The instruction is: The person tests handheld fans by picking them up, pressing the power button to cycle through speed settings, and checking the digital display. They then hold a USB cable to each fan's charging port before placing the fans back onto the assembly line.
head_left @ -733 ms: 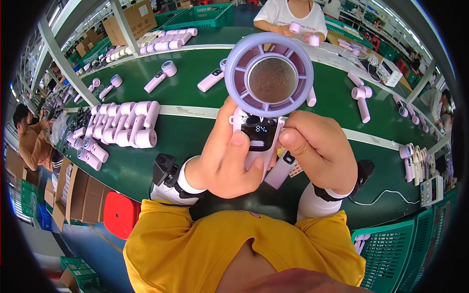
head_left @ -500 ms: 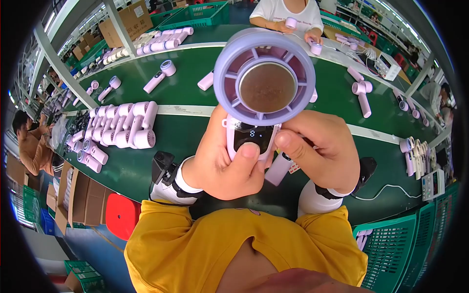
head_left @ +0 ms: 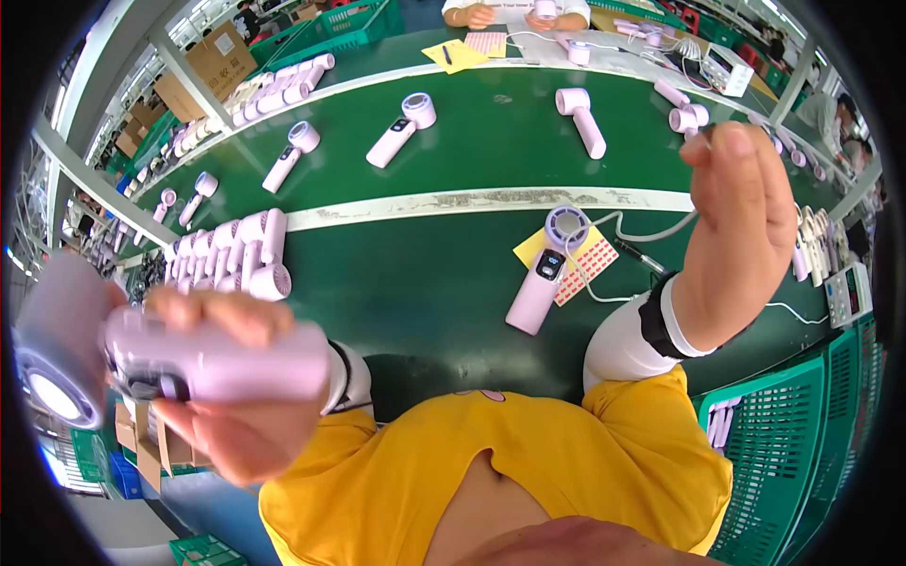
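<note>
At the far left, my left hand grips a lilac handheld fan by its handle. The fan is tilted sideways, its round head outward, and smeared by motion. My right hand is raised at the right, fingertips drawn together; whatever they pinch, if anything, I cannot make out. A second lilac fan with a lit display lies on the green table between my arms. Its head rests by a sheet of red stickers and a yellow paper. A white cable runs from there toward my right wrist, near a thin black-and-metal connector.
Stacked lilac fans stand at the left. Beyond a white rail, spaced fans lie on a green surface. Across sits another person holding a fan. A green crate and a meter box are at the right.
The fan held before me in both hands has swung far left in my left hand alone. My right hand has let go of it and risen rightward. The fan on the table is uncovered.
</note>
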The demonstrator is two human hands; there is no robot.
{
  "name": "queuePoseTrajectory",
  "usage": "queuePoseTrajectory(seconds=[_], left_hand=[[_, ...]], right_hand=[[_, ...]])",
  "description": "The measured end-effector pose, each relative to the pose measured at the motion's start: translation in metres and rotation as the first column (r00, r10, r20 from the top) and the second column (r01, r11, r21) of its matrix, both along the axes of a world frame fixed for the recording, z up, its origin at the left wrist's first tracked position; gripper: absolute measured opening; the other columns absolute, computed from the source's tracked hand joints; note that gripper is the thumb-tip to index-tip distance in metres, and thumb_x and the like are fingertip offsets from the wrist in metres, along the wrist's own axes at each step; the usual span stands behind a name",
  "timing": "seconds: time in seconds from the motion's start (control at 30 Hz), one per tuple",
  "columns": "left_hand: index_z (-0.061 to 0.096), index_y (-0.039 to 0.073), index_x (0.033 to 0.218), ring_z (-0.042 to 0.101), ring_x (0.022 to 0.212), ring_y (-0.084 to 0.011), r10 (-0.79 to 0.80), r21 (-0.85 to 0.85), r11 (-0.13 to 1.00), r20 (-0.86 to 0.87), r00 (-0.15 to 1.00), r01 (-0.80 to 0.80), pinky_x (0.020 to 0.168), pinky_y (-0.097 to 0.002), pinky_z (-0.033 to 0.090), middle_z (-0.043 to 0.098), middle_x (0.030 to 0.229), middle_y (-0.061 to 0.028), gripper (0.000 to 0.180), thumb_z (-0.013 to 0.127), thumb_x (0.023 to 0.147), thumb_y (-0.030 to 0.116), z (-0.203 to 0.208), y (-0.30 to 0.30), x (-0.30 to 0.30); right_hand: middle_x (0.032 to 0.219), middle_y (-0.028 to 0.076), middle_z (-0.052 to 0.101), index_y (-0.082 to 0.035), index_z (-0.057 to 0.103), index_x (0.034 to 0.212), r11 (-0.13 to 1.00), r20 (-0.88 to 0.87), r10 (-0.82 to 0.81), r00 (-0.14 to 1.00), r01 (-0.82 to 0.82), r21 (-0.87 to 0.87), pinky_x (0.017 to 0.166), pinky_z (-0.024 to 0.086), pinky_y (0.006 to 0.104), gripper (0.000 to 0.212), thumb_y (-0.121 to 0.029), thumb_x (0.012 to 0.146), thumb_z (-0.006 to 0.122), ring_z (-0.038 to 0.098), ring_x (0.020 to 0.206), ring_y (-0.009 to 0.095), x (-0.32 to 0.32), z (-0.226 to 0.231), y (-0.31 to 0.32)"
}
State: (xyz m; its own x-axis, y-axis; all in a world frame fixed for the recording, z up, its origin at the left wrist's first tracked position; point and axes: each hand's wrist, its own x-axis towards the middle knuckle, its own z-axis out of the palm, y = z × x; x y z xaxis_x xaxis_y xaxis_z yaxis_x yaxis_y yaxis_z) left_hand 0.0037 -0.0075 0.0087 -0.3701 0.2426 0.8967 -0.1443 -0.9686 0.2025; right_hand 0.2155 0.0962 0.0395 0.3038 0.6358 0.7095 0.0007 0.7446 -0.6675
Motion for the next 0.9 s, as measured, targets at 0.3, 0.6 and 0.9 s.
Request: queuePoseTrajectory(seconds=[0.3, 0.6, 0.9], left_hand=[[0.046, 0.003, 0.093, 0.053, 0.071, -0.0161, 0.153, -0.654, 0.615, -0.449, 0.88, -0.44, 0.059, -0.0266, 0.042, 0.053, 0.077, -0.0082, 0.023, 0.055, 0.072, 0.008, -0.014, 0.164, -0.02], [0.045, -0.008, 0.086, 0.054, 0.065, -0.0327, -0.034, -0.573, 0.497, -0.763, 0.645, -0.651, 0.059, -0.0365, 0.044, 0.053, 0.071, -0.0198, 0.026, 0.053, 0.064, 0.003, -0.171, 0.368, 0.013], [0.045, 0.0, 0.067, 0.045, 0.064, -0.034, 0.489, -0.024, 0.639, -0.759, 0.43, -0.769, 0.055, -0.0429, 0.035, 0.046, 0.068, -0.018, 0.008, 0.05, 0.069, 0.006, -0.132, 0.264, 0.046]], right_hand=[[0.055, 0.002, 0.041, 0.004, 0.053, 0.076, 0.983, -0.267, -0.124, 0.956, 0.155, 0.097, 0.045, 0.019, 0.0217, 0.025, -0.019, 0.084, 0.045, 0.028, 0.049, 0.006, 0.039, -0.007, 0.004], [0.055, 0.0, 0.031, 0.003, 0.05, 0.075, 0.922, -0.066, 0.24, 0.968, -0.206, 0.327, 0.045, 0.016, 0.0231, 0.029, -0.02, 0.087, 0.036, 0.023, 0.048, 0.007, 0.043, -0.006, -0.005], [0.056, 0.001, 0.031, 0.004, 0.049, 0.078, 0.9, -0.067, 0.28, 0.958, -0.237, 0.366, 0.046, 0.017, 0.0232, 0.03, -0.019, 0.087, 0.033, 0.023, 0.049, 0.007, 0.046, -0.009, 0.005]])
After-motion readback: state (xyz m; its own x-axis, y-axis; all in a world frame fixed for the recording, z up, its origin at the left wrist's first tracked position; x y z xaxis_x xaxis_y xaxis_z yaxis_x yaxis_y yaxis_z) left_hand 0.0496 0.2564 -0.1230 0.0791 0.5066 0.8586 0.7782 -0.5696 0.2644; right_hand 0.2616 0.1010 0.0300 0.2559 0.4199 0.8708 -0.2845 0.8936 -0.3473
